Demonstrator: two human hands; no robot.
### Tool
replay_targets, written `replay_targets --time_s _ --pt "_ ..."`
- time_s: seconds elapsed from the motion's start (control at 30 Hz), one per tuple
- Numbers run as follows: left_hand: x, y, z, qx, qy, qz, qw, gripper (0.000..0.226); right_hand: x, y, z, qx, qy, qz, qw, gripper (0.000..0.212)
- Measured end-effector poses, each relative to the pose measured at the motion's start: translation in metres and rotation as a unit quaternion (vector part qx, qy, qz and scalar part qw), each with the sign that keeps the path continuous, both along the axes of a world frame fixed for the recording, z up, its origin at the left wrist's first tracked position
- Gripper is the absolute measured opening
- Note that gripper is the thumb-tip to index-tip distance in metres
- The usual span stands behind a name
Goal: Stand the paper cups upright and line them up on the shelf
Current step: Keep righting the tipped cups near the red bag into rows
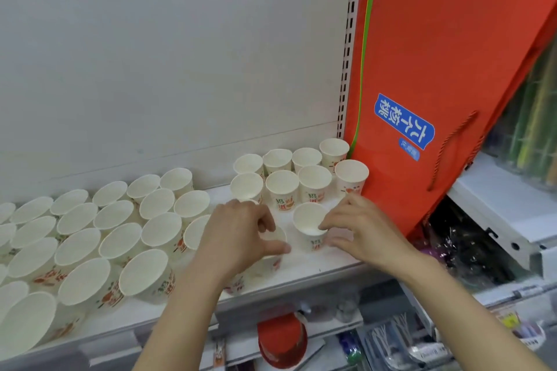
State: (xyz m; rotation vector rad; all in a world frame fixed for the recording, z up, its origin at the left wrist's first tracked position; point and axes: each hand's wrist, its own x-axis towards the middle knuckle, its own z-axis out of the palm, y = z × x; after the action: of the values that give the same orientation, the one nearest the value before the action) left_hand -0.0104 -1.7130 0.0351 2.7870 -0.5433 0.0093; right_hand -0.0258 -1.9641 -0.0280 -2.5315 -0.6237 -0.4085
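White metal shelf (304, 265), viewed left to right. At left, a large cluster of upright paper cups (81, 247), too many and too cropped to count exactly; each is a smooth white tapered cylinder with red-orange print on its wall. Centre: the left hand (241, 232), fingers curled round a cup (275, 239) that it mostly hides. Beside it, the right hand (358, 229) pinches the rim of a single upright cup (310, 224) between fingers and thumb. Behind the hands, eight cups (281, 184) stand in two rows of four. At right, one glossy orange paper bag (437, 69) with a blue label and twisted cord handle leans against the shelf post.
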Motion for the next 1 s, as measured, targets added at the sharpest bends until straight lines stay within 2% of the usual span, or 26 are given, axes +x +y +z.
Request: replay_targets --time_s 0.07,0.13,0.2,0.27,0.4,0.47,0.6,0.83,1.0 --pt "-0.011 -0.004 -0.009 0.081 -0.018 -0.014 0.996 0.04 0.0 0.003 0.0 -0.019 -0.025 -0.01 0.999 0.021" --pt "-0.016 -0.011 -0.019 0.118 -0.044 -0.02 0.992 0.025 -0.002 0.001 0.001 -0.042 -0.051 -0.03 0.997 0.019" --pt "-0.018 -0.021 -0.026 0.106 -0.07 -0.015 0.992 0.017 -0.007 -0.006 0.004 -0.06 -0.077 -0.07 0.993 0.02" --pt "-0.018 -0.036 -0.03 0.087 -0.096 -0.024 0.991 0.019 -0.012 -0.015 0.006 -0.073 -0.09 -0.114 0.987 0.02" --pt "-0.001 -0.068 -0.035 0.048 -0.153 -0.046 0.986 0.011 -0.005 -0.027 0.011 -0.111 -0.057 -0.178 0.976 0.01" --pt "0.008 -0.074 -0.035 0.054 -0.149 -0.053 0.986 0.011 0.001 -0.028 0.014 -0.129 -0.038 -0.192 0.972 0.008" --pt "0.016 -0.068 -0.037 0.028 -0.116 -0.072 0.99 0.021 0.007 -0.032 0.017 -0.153 -0.037 -0.184 0.97 0.014" --pt "0.027 -0.071 -0.035 0.029 -0.128 -0.073 0.989 0.011 0.009 -0.036 0.016 -0.153 -0.023 -0.189 0.97 0.011" --pt "0.031 -0.076 -0.039 -0.01 -0.133 -0.071 0.988 0.019 0.005 -0.041 0.015 -0.084 -0.013 -0.136 0.987 0.027"
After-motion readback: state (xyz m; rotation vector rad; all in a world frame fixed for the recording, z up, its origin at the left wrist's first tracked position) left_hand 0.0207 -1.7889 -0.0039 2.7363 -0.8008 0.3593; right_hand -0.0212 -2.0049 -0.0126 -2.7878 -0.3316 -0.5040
